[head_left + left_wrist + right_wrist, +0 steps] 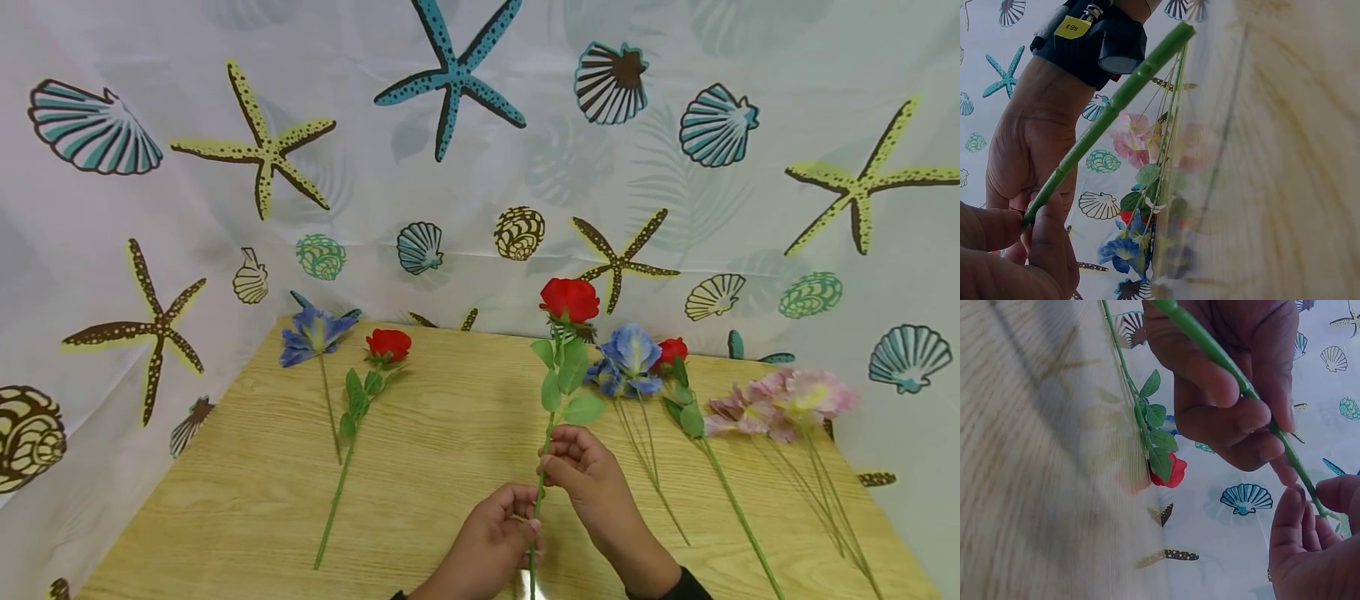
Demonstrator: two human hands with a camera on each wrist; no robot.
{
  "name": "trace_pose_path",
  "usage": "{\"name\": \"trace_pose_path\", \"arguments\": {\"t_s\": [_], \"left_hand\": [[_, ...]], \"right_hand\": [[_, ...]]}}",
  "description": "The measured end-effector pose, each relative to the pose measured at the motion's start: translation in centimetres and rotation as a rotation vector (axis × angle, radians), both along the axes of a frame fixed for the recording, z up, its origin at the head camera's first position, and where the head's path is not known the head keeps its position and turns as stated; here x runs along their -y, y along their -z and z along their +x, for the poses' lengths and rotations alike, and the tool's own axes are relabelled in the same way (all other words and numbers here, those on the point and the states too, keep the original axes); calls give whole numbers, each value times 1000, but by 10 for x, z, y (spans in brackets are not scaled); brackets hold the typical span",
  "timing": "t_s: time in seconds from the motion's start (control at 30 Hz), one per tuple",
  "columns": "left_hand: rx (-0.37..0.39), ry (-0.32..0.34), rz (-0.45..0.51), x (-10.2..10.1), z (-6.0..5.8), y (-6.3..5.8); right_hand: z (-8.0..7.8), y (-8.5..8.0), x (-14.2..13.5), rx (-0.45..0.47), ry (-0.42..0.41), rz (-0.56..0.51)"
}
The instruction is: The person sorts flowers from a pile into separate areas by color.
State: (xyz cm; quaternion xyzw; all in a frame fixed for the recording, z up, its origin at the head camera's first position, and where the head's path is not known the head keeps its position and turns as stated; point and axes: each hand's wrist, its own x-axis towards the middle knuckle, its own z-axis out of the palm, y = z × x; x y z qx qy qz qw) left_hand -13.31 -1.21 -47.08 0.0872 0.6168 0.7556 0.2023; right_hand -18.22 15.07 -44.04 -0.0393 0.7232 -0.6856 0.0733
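A red artificial rose (570, 300) with green leaves stands nearly upright above the table, its long stem raised off the wood. My left hand (491, 537) pinches the lower stem between thumb and fingers. Higher up, just below the leaves, my right hand (592, 487) pinches the same stem. In the left wrist view the bare lower end of the green stem (1104, 119) sticks out past the left hand (1016, 269). The right wrist view has the stem (1225, 359) running between the left hand (1229, 387) and the right hand (1322, 544).
On the left of the wooden table (247, 508) lie a blue flower (311, 333) and a red rose (388, 344). To the right lie blue flowers (630, 358), another red rose (670, 354) and pink flowers (813, 396). A shell-patterned cloth (480, 183) hangs behind.
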Motion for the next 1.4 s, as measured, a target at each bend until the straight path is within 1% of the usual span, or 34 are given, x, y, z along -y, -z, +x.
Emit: {"name": "trace_pose_path", "arguments": {"t_s": [0.13, 0.2, 0.27, 0.37, 0.5, 0.6, 0.73, 0.83, 0.93, 1.0, 1.1, 1.17, 1.27, 1.33, 1.4], "left_hand": [[0, 16, 20, -2, -1, 2], [-8, 22, 15, -2, -3, 4], [-31, 24, -2, -2, -5, 6], [-92, 10, -73, -1, -8, 8], [-198, -66, -206, 8, -15, 5], [-248, -135, -275, 21, -20, 2], [-250, -214, -306, 41, -28, -1], [-244, -282, -311, 54, -34, -3], [-241, -342, -319, 64, -38, -4], [-236, -378, -320, 71, -39, -5], [-223, -422, -326, 80, -40, -7], [-245, -447, -344, 88, -42, -8], [-313, -463, -431, 99, -43, -10], [-369, -465, -527, 106, -44, -11], [-394, -451, -631, 113, -45, -12]], "right_hand": [[-1, -1, 0, 10, 24, -7], [-1, -2, 0, 4, 32, -2], [-2, -3, 0, -9, 44, 14], [-4, -4, -2, -27, 70, 51], [-6, -3, -9, -39, 107, 94], [-8, -1, -18, -41, 123, 113], [-10, 1, -31, -43, 137, 149], [-13, 0, -43, -58, 153, 197], [-17, -1, -59, -83, 181, 285], [-19, -2, -71, -97, 202, 381], [-21, -5, -89, -131, 228, 584], [-23, -7, -101, -170, 236, 714], [-28, -8, -117, -234, 238, 861], [-32, -9, -128, -266, 232, 913], [-35, -9, -138, -299, 235, 961]]}}
